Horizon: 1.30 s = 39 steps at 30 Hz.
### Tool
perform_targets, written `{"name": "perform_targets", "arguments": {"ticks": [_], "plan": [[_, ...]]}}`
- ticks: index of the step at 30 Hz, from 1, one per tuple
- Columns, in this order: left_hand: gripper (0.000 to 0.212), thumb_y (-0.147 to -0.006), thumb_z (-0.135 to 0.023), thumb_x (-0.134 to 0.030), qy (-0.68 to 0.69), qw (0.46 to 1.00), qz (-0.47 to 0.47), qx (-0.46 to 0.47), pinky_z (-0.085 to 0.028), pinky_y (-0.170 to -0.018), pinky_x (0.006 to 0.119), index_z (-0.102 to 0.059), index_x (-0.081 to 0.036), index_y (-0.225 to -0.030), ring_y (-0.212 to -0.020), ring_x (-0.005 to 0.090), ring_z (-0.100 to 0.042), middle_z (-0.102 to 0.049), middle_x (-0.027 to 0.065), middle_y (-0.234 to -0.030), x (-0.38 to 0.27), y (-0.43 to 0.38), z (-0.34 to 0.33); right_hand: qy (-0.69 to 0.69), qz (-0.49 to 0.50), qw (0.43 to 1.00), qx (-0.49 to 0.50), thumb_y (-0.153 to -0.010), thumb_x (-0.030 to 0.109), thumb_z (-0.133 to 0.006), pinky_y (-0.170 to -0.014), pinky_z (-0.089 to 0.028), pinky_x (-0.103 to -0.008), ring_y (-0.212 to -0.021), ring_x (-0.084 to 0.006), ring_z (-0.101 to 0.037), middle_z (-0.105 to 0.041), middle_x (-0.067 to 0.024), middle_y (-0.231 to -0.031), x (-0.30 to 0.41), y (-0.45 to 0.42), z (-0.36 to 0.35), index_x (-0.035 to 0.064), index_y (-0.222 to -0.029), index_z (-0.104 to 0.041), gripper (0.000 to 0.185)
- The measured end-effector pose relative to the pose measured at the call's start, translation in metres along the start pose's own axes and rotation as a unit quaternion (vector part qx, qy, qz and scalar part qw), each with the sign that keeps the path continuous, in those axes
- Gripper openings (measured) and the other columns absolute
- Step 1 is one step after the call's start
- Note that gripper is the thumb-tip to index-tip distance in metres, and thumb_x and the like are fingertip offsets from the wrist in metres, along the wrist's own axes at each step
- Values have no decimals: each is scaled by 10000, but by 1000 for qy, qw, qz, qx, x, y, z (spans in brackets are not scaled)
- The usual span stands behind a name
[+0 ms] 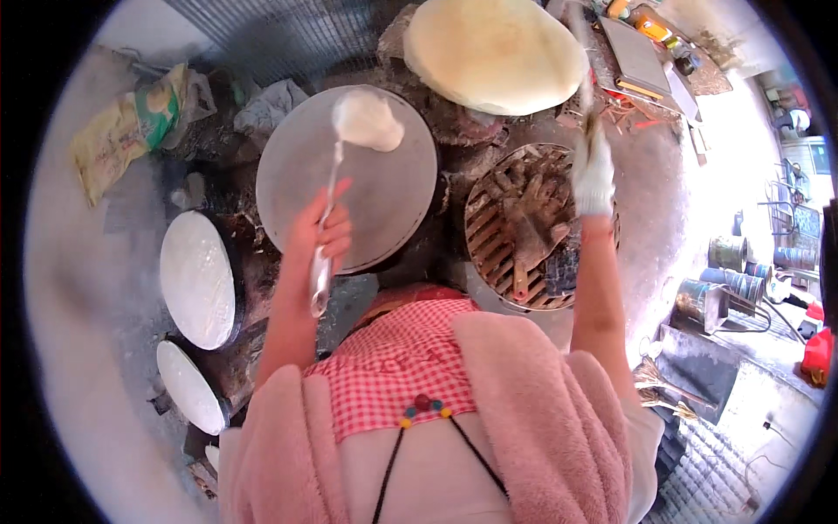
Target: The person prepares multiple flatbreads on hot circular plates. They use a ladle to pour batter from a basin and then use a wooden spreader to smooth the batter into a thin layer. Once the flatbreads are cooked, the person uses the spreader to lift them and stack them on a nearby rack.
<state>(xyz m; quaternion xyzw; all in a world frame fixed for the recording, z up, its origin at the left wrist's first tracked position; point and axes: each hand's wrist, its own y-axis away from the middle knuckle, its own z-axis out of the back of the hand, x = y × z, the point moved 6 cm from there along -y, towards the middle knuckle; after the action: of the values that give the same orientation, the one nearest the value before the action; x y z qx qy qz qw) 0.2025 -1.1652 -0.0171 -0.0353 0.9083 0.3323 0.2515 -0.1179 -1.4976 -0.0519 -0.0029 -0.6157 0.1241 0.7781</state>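
Note:
My bare left hand (322, 226) grips the metal handle of a ladle (321, 281) over a round grey griddle (294, 177). At the ladle's far end is a mass of pale batter (368, 121); whether it sits in the bowl or on the griddle, I cannot tell. My right hand (594, 177), in a white knit glove, holds a long thin stick-like tool (587, 85), blurred along its length. Left of that tool lies a big round stack of pale thin flatbread (497, 56). Below it, a slatted round stand (488, 229) carries a soiled work glove (533, 213).
Two round white-topped pans (198, 280) stand at the left, beneath a yellow-green sack (131, 131). Boards (635, 56) lie on a table at upper right. Metal cans (697, 304), brush-like bundles (655, 376) and a red container (818, 354) occupy the right side.

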Motion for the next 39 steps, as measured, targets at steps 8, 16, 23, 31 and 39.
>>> {"name": "perform_targets", "arguments": {"ticks": [8,16,23,31,39], "plan": [[484,-1056,-584,-246,-12,1000,0,18,-308,-460,207,-436,-53,-1475,-554,49,-349,-382,-24,-768,21,-43,16,306,20,927,218,-977,272,-632,-721,-530,-480,-866,-401,-651,-599,-163,-962,3,252,-91,263,-1486,-489,529],[327,-1010,-666,-290,-136,990,-24,14,-368,-462,235,-610,-67,-1243,-569,53,-442,-460,-23,-754,-18,-93,77,362,-73,901,227,-1013,289,-547,-799,-543,-528,-945,-455,-660,-638,-252,-1056,7,286,-124,258,-1503,-455,499],[159,-966,-677,-218,-28,960,-231,-156,-404,-517,298,-628,-90,-1046,-599,142,-486,-477,-3,-749,-99,-55,258,285,-81,919,261,-998,291,-555,-922,-520,-516,-1072,-468,-639,-683,-237,-1164,72,249,-240,195,-1494,-462,514],[448,-1095,-503,-336,-91,936,-281,-194,-231,-396,227,-515,-103,-1478,-463,46,-255,-323,-73,-628,-57,212,275,171,-99,970,140,-977,231,-634,-912,-542,-411,-1028,-369,-705,-707,-219,-1201,44,294,-224,139,-1482,-536,522],[386,-1111,-492,-318,-83,930,-286,-214,-254,-425,234,-586,-12,-1326,-486,40,-303,-376,-46,-673,-40,203,301,81,-46,976,195,-982,239,-628,-946,-534,-353,-1076,-242,-691,-723,-187,-1200,59,219,-239,3,-1417,-571,498]]}}
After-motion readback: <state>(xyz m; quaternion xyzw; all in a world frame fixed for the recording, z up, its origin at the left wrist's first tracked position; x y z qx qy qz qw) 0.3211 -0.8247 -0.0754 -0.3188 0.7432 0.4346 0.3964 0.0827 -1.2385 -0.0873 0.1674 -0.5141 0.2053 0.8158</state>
